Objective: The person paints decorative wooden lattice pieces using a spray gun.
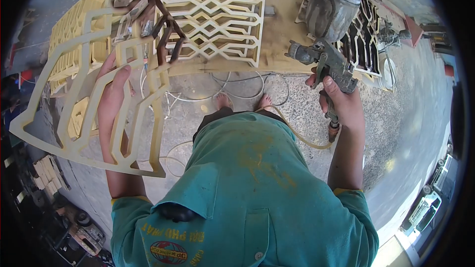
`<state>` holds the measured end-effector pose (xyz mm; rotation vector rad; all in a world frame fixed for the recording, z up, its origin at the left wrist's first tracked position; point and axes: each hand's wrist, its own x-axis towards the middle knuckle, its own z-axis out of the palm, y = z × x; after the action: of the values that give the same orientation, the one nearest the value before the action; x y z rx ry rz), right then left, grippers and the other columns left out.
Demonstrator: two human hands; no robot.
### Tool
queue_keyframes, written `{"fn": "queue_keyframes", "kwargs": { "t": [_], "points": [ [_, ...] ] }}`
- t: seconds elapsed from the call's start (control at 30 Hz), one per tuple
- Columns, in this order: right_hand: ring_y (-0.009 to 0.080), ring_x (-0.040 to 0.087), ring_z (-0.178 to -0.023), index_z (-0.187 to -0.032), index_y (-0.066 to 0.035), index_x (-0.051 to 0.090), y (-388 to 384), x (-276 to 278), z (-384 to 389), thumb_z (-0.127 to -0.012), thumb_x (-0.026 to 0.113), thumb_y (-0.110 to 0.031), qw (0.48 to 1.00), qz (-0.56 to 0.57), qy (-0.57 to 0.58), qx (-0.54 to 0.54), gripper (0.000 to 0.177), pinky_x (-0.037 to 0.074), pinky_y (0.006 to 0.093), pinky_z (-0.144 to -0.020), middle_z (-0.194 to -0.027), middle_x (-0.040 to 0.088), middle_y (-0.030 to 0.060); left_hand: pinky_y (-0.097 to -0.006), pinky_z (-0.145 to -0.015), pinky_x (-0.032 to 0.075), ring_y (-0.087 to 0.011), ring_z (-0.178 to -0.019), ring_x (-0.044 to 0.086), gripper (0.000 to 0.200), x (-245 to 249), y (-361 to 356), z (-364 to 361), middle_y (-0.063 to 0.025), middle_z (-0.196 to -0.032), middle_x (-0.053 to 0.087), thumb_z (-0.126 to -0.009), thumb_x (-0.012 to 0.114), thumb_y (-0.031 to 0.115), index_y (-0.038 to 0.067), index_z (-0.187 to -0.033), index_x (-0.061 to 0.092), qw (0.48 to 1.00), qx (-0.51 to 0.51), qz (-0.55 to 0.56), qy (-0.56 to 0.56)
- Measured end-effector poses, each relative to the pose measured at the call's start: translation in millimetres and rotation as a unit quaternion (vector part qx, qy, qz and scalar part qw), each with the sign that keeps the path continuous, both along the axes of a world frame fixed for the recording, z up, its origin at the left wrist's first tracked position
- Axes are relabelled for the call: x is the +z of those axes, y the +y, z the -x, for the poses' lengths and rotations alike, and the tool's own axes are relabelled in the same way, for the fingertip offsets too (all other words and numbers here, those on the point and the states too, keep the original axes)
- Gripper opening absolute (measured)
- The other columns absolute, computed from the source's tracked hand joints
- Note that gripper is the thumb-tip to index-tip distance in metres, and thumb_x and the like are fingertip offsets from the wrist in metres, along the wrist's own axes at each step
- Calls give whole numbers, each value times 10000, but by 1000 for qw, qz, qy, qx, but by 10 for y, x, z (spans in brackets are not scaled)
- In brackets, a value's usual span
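Observation:
My left hand (115,86) is closed on a cream openwork lattice panel (157,133), held up at the left with its bars running away from me. The far end of this panel is coated dark brown (170,22), while the near part is bare cream. My right hand (341,101) wraps round the handle of a metal spray gun (341,66), its nozzle pointing left. A grey, paint-stained cup (331,12) sits on top of the gun. From the fitting under the handle, a yellowish air hose (302,137) runs down toward the floor.
Ahead, a cream lattice panel (261,29) lies on a tan work surface (282,34). A dark-painted panel (366,44) stands behind the gun, with a white bucket (389,74) beside it. More cream panels (74,24) are stacked at left. Hoses (232,96) loop across the floor near my feet.

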<state>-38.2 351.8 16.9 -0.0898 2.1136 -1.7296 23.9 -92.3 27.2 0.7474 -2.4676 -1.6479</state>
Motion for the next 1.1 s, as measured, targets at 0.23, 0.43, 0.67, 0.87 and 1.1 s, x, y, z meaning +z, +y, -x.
{"fn": "queue_keyframes", "kwargs": {
  "t": [0.23,0.43,0.67,0.87,1.1],
  "points": [
    [140,615,-561,-1278,12,530,139,-259,-32,-968,579,-454,993,56,-60,-87,562,474,225,-469,-1057,673,175,-249,-508,444,-94,-559,522,546,-230,101,-258,-80,-937,676,-897,574,157,38,-1421,477,1000,11,-25,1],
    [123,611,-576,-1288,4,518,257,-328,-116,-986,568,-424,993,77,-68,-52,526,461,226,-482,-1042,678,145,-254,-519,463,-85,-568,536,574,-323,767,43,-77,-909,675,-888,587,89,22,-1440,447,990,-74,-116,-7],
    [55,524,-535,-1033,-2,674,335,-375,-249,-911,722,-264,994,-39,-96,-39,293,413,225,-479,-791,689,57,-240,-538,454,-73,-618,535,612,-437,1427,318,-104,-1055,664,-907,559,81,40,-1491,377,980,-195,-37,11],
    [160,677,-743,-994,35,691,187,-210,-258,-849,768,-255,985,-145,-77,-42,334,527,314,-726,-813,722,114,-244,-538,450,-76,-618,529,639,-323,1786,391,-93,-1006,662,-901,551,62,28,-1504,345,978,-206,-18,18],
    [247,716,-844,-1059,52,682,244,-272,-230,-790,800,-365,980,-196,-25,-38,510,539,347,-780,-877,720,192,-238,-575,445,-69,-666,533,629,-165,1972,449,-80,-958,662,-903,551,54,22,-1499,354,969,-244,-32,-18]
  ]
}}
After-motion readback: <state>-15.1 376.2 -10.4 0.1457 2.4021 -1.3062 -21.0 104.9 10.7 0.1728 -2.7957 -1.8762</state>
